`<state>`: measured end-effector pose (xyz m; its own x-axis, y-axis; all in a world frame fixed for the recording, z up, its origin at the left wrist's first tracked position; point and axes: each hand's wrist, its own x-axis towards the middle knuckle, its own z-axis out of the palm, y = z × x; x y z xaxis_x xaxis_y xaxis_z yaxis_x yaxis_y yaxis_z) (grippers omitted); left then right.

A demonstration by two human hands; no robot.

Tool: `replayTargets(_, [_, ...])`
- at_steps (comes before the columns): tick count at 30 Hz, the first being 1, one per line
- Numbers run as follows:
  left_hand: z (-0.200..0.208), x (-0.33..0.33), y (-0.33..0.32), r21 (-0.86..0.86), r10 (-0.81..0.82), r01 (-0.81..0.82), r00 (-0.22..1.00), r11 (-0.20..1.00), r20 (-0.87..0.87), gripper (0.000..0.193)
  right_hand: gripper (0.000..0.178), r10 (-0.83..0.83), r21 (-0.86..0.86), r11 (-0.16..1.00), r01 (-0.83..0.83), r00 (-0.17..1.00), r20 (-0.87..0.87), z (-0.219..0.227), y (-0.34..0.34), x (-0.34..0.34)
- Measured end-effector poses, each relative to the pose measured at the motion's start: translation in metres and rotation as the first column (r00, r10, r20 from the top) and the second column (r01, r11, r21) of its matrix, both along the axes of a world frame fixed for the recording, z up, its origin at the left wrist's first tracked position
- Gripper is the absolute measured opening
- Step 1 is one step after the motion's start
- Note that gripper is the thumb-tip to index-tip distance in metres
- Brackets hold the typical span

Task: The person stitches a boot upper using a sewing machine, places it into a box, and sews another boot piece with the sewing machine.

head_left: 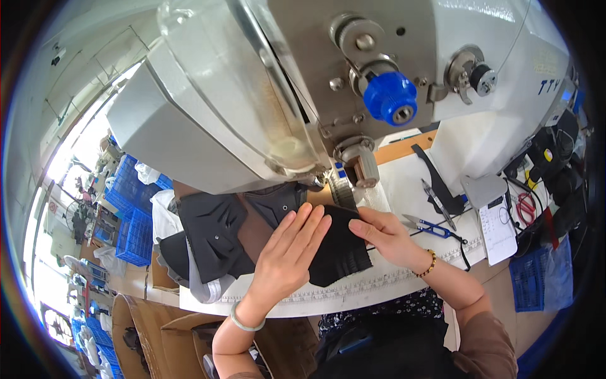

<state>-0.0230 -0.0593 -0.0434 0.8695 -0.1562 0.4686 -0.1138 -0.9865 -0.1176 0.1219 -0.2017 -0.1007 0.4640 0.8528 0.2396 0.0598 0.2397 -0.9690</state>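
My left hand (287, 256) lies flat on dark fabric, its fingers stretched out together toward the sewing machine's needle area. Thumb and fingers of my right hand (392, 241) pinch the right edge of a black fabric piece (338, 256). Ribbed trim runs along part of that piece, and its upper end reaches the presser foot (319, 181). Left of my hands, more joined dark grey and black panels (211, 230) with small eyelets and a brown sheer part spread over the table. The white sewing machine (208, 126) stands over the work; its needle tip is hard to make out.
On the white table (271, 306), right of my hands, lie blue-handled snips (435, 228), a slim silver tool (437, 202), a black strip (434, 170) and a paper (497, 235). Cardboard boxes (142, 328) stand below left. Blue crates (134, 235) are farther left.
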Motion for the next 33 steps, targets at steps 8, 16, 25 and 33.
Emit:
replayTargets(8, [0.002,0.003,0.002,0.135,0.008,-0.008,1.000,0.991,0.001,0.050,0.018,0.099,0.081,0.994,-0.078,0.947,-0.306,0.004,0.004,-0.004])
replayTargets(16, [-0.001,0.008,0.008,0.129,0.010,-0.014,0.999,0.992,0.034,0.051,0.021,0.050,0.048,0.998,-0.040,0.974,-0.223,-0.002,0.005,0.001])
replayTargets(25, [-0.007,0.009,0.019,-0.012,-0.058,0.058,0.998,0.998,0.002,0.052,0.038,0.311,0.234,0.942,-0.242,0.893,-0.326,-0.006,-0.011,0.002])
replayTargets(33, [-0.029,0.021,0.005,0.273,-0.084,0.024,0.974,0.962,0.210,0.036,0.031,0.206,0.223,0.961,-0.160,0.958,-0.198,-0.015,0.000,-0.005])
